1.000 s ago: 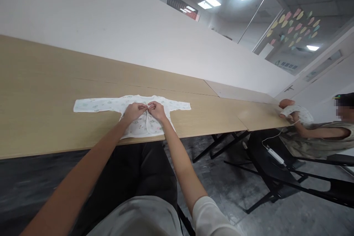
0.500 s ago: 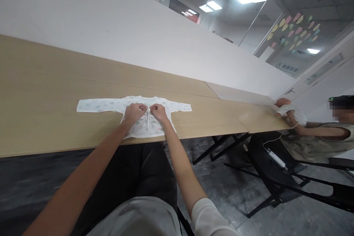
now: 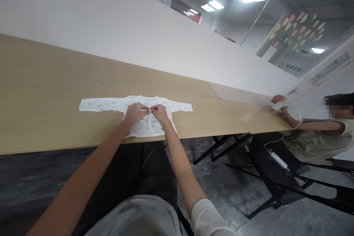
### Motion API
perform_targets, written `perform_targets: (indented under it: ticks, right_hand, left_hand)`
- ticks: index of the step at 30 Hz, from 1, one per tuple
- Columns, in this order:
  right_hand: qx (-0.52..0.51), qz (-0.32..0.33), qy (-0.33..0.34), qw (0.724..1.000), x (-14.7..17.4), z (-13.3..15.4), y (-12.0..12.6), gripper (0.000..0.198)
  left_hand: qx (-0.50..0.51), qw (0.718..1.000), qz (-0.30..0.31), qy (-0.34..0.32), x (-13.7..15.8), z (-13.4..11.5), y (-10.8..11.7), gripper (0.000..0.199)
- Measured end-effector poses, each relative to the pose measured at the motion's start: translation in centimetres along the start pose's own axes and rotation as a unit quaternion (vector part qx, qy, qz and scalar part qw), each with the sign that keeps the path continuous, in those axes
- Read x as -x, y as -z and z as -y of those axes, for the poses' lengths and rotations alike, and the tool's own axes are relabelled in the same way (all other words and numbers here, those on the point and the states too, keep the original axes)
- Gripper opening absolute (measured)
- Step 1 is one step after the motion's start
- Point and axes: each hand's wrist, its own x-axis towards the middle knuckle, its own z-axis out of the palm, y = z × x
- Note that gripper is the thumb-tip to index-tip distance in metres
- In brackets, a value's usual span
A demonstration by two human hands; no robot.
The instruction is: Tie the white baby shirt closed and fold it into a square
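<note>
Our left hand [image 3: 135,113] and right hand [image 3: 159,112] meet in a pinching grip on the front of the shirt [image 3: 144,125], spread along the near edge of the surface [image 3: 208,118].

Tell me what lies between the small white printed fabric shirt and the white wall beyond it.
In the head view, only bare tan wood-look tabletop separates shirt and wall, with a thin seam running along it.

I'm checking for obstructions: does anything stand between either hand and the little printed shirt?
Nothing visible does. The left hand and right hand meet directly at the front of the printed shirt, which lies spread on the table. The exact spot they cover is hidden.
</note>
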Motion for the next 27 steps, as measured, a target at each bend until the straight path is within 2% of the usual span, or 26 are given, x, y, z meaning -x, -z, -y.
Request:
perform_targets:
  ticks: [3, 6, 11, 16, 21, 27]
  right_hand:
    - [0.007, -0.029, 0.019, 0.999, 0.3, 0.1, 0.3, 0.024]
    - [-0.018, -0.048, 0.037, 0.998, 1.1, 0.1, 0.6, 0.018]
    - [-0.065, 0.017, 0.059, 0.996, 3.2, 0.1, 0.8, 0.016]
    - [-0.077, 0.050, 0.057, 0.994, 3.8, 0.1, 1.0, 0.030]
    - [-0.141, 0.061, 0.041, 0.987, 3.7, -0.2, 1.3, 0.039]
    - [-0.153, 0.042, 0.023, 0.987, 3.6, -0.3, 1.6, 0.040]
  left_hand:
    - [0.003, 1.000, -0.001, -0.018, 0.4, 0.3, 0.5, 0.026]
    - [0.034, 0.997, 0.016, -0.067, 0.9, 0.5, 1.0, 0.023]
    - [0.131, 0.984, 0.062, -0.107, 1.3, 0.3, 1.0, 0.026]
    - [0.179, 0.972, 0.079, -0.131, 1.5, 0.4, 0.8, 0.029]
    - [0.171, 0.974, 0.097, -0.109, 1.9, 0.4, 0.9, 0.032]
    - [0.200, 0.972, 0.101, -0.066, 2.1, -0.2, 1.4, 0.031]
